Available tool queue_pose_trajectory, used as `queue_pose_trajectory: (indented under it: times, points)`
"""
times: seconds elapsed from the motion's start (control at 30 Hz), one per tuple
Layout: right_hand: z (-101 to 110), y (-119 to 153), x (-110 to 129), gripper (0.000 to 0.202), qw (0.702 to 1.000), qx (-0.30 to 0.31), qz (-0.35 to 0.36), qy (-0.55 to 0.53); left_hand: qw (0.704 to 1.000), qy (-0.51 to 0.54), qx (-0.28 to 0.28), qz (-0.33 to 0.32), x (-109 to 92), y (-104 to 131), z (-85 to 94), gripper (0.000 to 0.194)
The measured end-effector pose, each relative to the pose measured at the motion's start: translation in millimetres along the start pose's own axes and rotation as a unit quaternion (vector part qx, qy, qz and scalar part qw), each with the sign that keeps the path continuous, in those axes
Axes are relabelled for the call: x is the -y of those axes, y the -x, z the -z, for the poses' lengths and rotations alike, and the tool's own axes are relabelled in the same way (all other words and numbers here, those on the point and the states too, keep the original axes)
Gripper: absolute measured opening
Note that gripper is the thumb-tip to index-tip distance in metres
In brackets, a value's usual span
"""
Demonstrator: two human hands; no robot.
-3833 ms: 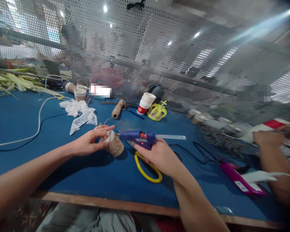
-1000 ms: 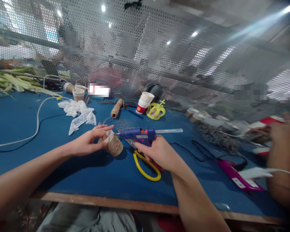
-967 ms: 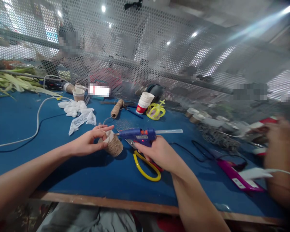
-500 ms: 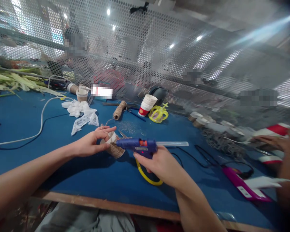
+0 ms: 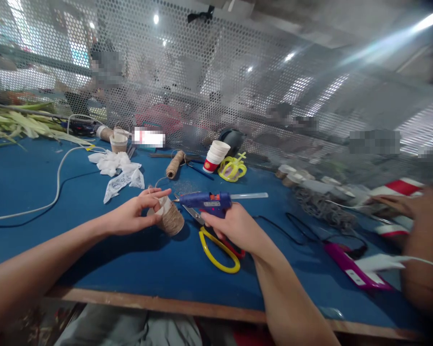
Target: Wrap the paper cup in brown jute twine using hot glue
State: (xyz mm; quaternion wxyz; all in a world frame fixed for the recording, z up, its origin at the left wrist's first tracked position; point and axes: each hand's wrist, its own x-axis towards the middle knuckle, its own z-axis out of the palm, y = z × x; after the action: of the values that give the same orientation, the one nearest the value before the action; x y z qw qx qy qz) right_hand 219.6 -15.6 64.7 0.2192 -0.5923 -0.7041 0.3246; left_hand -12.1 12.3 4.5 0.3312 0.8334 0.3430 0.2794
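My left hand (image 5: pixel 139 211) is closed on a paper cup (image 5: pixel 172 218) wound with brown twine, which lies tilted on its side just above the table. A strand of twine runs from near my fingers toward a twine roll (image 5: pixel 175 165). My right hand (image 5: pixel 234 223) grips a blue hot glue gun (image 5: pixel 205 201), a clear glue stick poking from its back. The gun's nozzle points left, a little apart from the cup's wound side. Beneath the gun and my right hand lie scissors (image 5: pixel 220 252) with yellow and red handles, partly hidden by that hand.
White crumpled gloves (image 5: pixel 119 168) lie left of the twine. Stacked paper cups (image 5: pixel 215 156) and a yellow crown-shaped piece (image 5: pixel 232 168) stand at the back. A purple power strip (image 5: pixel 346 264) sits right, near another person's arm (image 5: pixel 424 240). A perforated metal screen (image 5: pixel 187 72) borders the table.
The glue gun and my right hand have moved up and away from the cup, uncovering more of the scissors. My left hand still holds the cup.
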Motion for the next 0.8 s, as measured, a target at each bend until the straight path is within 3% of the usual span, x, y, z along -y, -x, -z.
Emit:
queue_pose_trajectory:
  times: [0.13,0.23,0.27,0.33,0.53,0.67,0.8]
  points:
    - [7.9,-12.2,-15.7,0.032,1.000,-0.001,-0.005,-0.031,1.000,-0.002,0.000,-0.011,-0.9,-0.2,0.4,0.017]
    - [15.5,-30.9,-34.5,0.021,0.990,-0.079,-0.014,-0.117,1.000,-0.001,0.000,-0.013,-1.8,-0.6,0.4,0.018]
    - [17.2,-38.4,-40.9,0.020,0.985,-0.119,-0.036,-0.119,1.000,-0.001,0.000,-0.013,-2.0,-0.7,0.4,0.017]
    - [18.0,-54.0,-52.8,0.021,0.982,-0.143,-0.070,-0.098,1.000,-0.002,-0.001,-0.019,-2.3,-0.7,0.1,0.017]
    - [5.5,-94.0,-77.2,0.027,0.977,-0.136,-0.162,-0.024,0.999,-0.019,-0.009,-0.035,-0.9,0.0,0.3,0.018]
    - [1.4,-102.7,-74.8,0.030,0.977,-0.147,-0.153,0.034,0.999,-0.029,-0.014,-0.035,-0.4,0.2,0.5,0.018]
    - [0.1,-89.3,-43.1,0.017,0.975,-0.191,-0.067,0.093,0.998,-0.038,-0.018,-0.041,-1.8,0.7,-0.3,0.017]
